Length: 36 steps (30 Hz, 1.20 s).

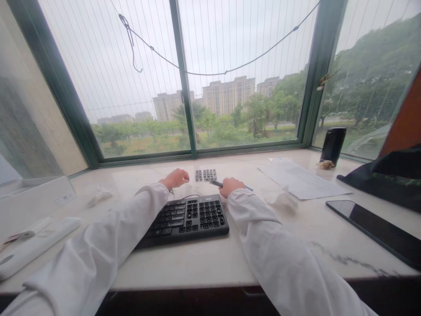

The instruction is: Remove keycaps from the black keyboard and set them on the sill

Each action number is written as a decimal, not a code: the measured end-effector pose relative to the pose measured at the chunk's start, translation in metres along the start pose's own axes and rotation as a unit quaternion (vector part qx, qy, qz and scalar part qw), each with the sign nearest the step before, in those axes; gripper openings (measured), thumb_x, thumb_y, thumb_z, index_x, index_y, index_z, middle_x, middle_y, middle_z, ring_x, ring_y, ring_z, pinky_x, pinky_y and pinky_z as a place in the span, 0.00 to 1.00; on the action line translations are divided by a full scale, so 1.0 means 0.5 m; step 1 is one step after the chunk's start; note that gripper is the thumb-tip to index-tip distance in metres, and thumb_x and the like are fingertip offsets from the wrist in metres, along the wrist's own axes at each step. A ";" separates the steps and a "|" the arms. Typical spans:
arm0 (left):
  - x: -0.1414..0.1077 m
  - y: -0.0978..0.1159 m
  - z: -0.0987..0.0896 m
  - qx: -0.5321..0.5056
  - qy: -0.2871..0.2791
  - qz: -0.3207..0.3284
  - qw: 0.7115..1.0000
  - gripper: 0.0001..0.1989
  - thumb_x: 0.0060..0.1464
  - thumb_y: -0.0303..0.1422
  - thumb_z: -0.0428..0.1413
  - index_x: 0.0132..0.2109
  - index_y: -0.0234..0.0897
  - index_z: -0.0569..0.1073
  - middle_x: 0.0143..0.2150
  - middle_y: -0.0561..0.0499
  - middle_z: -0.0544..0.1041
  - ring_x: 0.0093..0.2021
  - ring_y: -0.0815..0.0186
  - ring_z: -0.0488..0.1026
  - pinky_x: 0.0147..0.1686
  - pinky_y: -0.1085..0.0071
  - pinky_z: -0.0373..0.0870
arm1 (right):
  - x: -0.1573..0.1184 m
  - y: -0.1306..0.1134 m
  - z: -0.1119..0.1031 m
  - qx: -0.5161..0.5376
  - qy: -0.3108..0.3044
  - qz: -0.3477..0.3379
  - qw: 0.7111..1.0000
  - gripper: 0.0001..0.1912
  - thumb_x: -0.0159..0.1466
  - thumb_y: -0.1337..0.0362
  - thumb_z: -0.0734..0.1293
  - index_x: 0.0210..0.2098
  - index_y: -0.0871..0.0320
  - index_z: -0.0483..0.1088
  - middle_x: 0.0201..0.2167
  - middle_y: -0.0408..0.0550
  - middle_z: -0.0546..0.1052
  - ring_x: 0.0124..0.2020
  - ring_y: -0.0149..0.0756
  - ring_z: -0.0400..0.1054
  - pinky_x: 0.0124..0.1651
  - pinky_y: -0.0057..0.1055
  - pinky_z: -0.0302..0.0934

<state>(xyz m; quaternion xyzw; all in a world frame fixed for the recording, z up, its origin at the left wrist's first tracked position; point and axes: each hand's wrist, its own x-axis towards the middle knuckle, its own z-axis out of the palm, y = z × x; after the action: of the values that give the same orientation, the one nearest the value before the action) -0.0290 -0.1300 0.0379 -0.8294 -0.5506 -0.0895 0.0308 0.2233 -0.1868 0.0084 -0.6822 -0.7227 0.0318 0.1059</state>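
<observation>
A black keyboard (194, 235) lies before me on the marble-patterned surface, its left part hidden by my left sleeve. Its number-pad end shows several open key sockets without caps. Beyond it sits a neat block of small dark keycaps (206, 175) in rows. My left hand (176, 178) is above the keyboard's back edge, left of the keycaps, its fingers curled together; whatever is between them is hidden. My right hand (231, 187) is closed around a slim dark tool (216, 183) with a blue rear end. The tool points left, near the front of the keycap block.
A paper sheet (301, 179), crumpled tissue (284, 202), black phone (371, 228) and dark cylinder (333, 147) stand or lie to the right, by a black bag (388, 180). At left are a white box (36, 197) and a long white device (39, 245). Windows rise behind.
</observation>
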 end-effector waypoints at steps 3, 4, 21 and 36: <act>0.034 0.000 0.023 0.006 -0.026 -0.015 1.000 0.08 0.48 0.33 0.59 0.36 0.39 0.80 0.36 0.51 0.81 0.27 0.69 0.74 0.32 0.77 0.68 | 0.002 0.003 0.003 0.003 -0.001 -0.002 1.000 0.16 0.58 0.58 0.64 0.41 0.60 0.74 0.40 0.59 0.76 0.40 0.47 0.72 0.39 0.38 0.64; 0.041 0.000 0.029 0.008 -0.030 -0.018 0.999 0.08 0.47 0.33 0.59 0.36 0.39 0.80 0.36 0.51 0.81 0.26 0.70 0.74 0.31 0.77 0.67 | 0.003 0.003 0.003 0.003 0.000 -0.004 1.000 0.16 0.58 0.58 0.64 0.42 0.60 0.74 0.40 0.59 0.76 0.41 0.47 0.72 0.39 0.38 0.64; 0.070 0.002 0.047 0.009 -0.019 -0.026 0.999 0.09 0.48 0.35 0.58 0.37 0.42 0.80 0.40 0.52 0.80 0.30 0.69 0.74 0.35 0.76 0.67 | 0.007 0.001 0.010 -0.003 0.007 -0.015 1.000 0.16 0.58 0.58 0.64 0.42 0.60 0.74 0.41 0.59 0.76 0.43 0.49 0.72 0.41 0.39 0.64; 0.074 -0.002 0.061 0.022 0.043 -0.002 0.999 0.15 0.50 0.41 0.59 0.45 0.44 0.76 0.43 0.52 0.78 0.43 0.62 0.73 0.42 0.71 0.66 | 0.006 0.003 0.011 -0.002 -0.003 -0.014 1.000 0.17 0.58 0.58 0.64 0.42 0.60 0.74 0.40 0.60 0.76 0.43 0.48 0.72 0.41 0.37 0.63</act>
<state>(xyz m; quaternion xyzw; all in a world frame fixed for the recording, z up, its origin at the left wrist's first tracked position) -0.0123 -0.0913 0.0148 -0.8225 -0.5527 -0.1126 0.0723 0.2238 -0.1834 0.0031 -0.6724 -0.7323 0.0312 0.1031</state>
